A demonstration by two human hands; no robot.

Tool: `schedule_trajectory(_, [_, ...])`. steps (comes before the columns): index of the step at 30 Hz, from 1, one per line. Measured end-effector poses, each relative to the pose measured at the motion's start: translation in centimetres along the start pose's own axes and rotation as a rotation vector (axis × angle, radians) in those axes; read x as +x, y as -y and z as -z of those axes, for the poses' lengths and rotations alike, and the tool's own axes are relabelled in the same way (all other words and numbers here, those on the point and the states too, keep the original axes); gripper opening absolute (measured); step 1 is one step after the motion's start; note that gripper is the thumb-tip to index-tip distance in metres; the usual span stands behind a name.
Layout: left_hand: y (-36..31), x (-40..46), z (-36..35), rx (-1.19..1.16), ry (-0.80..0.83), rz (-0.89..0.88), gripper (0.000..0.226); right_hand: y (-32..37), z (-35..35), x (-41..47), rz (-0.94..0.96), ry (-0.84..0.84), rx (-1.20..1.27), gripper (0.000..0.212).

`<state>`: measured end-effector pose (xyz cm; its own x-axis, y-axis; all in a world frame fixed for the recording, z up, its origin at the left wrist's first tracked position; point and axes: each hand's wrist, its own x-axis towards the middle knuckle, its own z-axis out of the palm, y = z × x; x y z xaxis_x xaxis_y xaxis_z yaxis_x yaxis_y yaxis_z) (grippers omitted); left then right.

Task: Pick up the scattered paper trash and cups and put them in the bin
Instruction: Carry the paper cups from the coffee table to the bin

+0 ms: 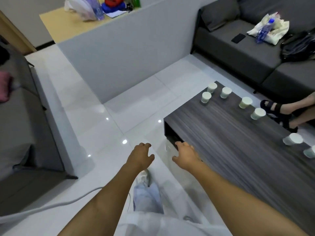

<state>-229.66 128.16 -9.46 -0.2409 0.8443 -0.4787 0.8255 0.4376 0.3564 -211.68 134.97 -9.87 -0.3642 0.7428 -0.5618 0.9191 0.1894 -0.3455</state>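
Several white paper cups stand on the dark wood coffee table [221,133]: three at its far corner [211,87], [206,97], [225,92], others along the right edge [245,102], [257,113], and two lying tipped near the right border [292,139], [309,152]. My left hand [140,155] hangs over the white floor, fingers loosely spread and holding nothing. My right hand [185,155] is at the table's near-left corner, fingers relaxed and holding nothing. No bin or paper trash is in view.
A grey sofa [247,53] behind the table carries a phone, a plastic bag with a bottle and a black bag. Another person's sandalled feet [279,113] are beside the table's right edge. A grey seat [25,125] is at left, a white cable [68,201] crosses the floor, and a grey partition [127,57] stands ahead.
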Motion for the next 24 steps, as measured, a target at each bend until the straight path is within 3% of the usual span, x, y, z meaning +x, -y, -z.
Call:
schedule_trajectory(10, [5.7, 18.6, 12.9, 0.095, 0.08, -0.131, 0.053, 10.3, 6.7, 16.1, -0.163, -0.021, 0.187, 0.063])
schedule_trajectory(24, [-1.2, 43.5, 22.4, 0.213, 0.182, -0.354, 0.053, 11.0, 17.6, 35.6, -0.366, -0.126, 0.373, 0.062])
